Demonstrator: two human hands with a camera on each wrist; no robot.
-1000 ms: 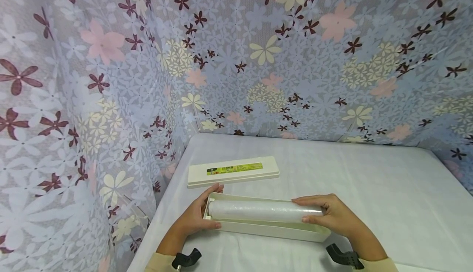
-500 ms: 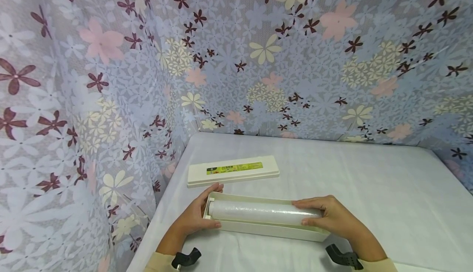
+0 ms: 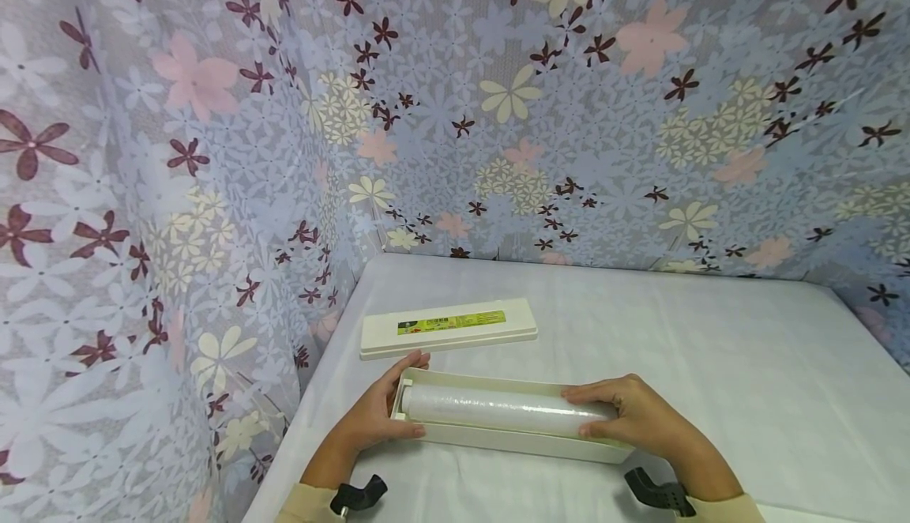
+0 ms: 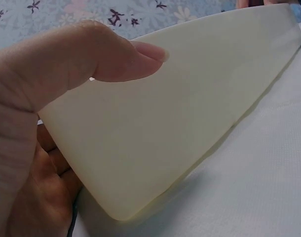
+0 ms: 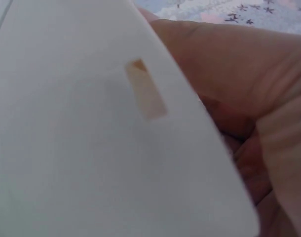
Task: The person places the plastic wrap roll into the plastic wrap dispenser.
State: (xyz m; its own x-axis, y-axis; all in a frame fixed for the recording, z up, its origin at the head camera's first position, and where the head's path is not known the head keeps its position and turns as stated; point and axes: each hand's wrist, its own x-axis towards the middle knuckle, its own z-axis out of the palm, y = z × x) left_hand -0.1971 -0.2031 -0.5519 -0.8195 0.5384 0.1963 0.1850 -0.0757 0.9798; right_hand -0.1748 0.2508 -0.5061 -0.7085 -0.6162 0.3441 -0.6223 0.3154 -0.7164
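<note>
A long cream plastic box (image 3: pixel 526 445) lies on the white-covered table, its open side up. My left hand (image 3: pixel 377 410) grips its left end, thumb along the near wall and fingers round the far side; the left wrist view shows the thumb (image 4: pixel 135 59) flat on the box wall. Inside the box sits a roll of clear cling film (image 3: pixel 498 407). Its right end is held by my right hand (image 3: pixel 629 416), with fingers on the far side and thumb on the near side. In the right wrist view the box end wall (image 5: pixel 81 123) with a small slot hides the fingertips.
Behind the box lies its cream lid (image 3: pixel 448 329), bearing a yellow-green label. White cloth (image 3: pixel 682 333) covers the table. A flowered curtain (image 3: pixel 441 152) hangs along the back and left side.
The right end of the cling film roll has sunk lower into the box, my right hand moving slightly down with it. My left hand keeps its place.
</note>
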